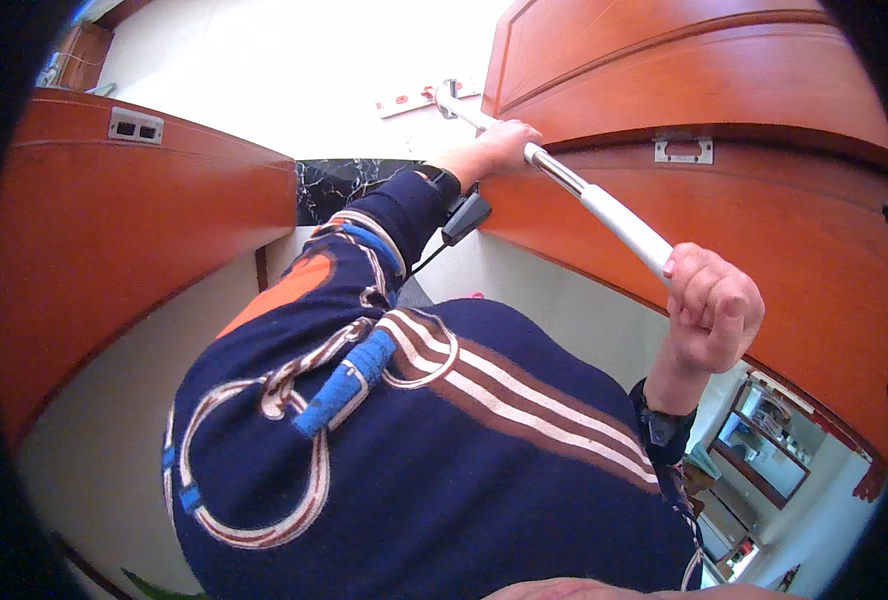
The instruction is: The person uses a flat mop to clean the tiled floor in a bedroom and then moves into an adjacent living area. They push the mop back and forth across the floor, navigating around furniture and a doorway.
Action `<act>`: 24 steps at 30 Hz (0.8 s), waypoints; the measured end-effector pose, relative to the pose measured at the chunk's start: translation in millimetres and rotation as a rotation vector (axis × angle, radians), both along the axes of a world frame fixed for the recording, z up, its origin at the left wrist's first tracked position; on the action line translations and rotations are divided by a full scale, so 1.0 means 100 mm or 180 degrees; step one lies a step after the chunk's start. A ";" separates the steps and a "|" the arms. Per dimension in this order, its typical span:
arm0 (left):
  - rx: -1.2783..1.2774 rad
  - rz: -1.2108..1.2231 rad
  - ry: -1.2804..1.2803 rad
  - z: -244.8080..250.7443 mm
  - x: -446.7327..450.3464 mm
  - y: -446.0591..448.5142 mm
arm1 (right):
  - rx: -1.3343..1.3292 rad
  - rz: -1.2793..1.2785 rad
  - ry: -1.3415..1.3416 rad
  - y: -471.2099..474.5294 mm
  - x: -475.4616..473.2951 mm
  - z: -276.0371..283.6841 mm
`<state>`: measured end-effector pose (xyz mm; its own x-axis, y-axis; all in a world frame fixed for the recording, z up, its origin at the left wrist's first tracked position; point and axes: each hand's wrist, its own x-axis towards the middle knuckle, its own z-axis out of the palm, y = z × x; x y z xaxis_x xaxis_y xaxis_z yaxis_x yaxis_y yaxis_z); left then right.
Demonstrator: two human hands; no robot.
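Note:
My left hand is closed around the upper part of a white telescopic pole, just above its bare metal section. My right hand grips the lower end of the same pole, near the wooden door frame. The pole slants from lower right to upper left. Its far end meets a narrow white bar with red round parts, against a bright white surface; how they join is not clear. Dark bands sit on both wrists, and a small black device with a cable is beside the left one.
A reddish-brown wooden frame with a metal strike plate stands at left. Another wooden frame and a panelled wooden door are at right. Dark veined stone lies between. A room with a window shows at lower right.

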<state>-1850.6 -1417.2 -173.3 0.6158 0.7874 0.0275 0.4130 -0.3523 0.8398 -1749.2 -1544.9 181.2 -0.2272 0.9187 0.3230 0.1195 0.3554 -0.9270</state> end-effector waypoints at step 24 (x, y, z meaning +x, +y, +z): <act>-0.1058 -0.0598 -0.0116 -1.66 -0.64 -2.52 | -0.0638 0.0198 0.0678 -1.19 0.12 -1.64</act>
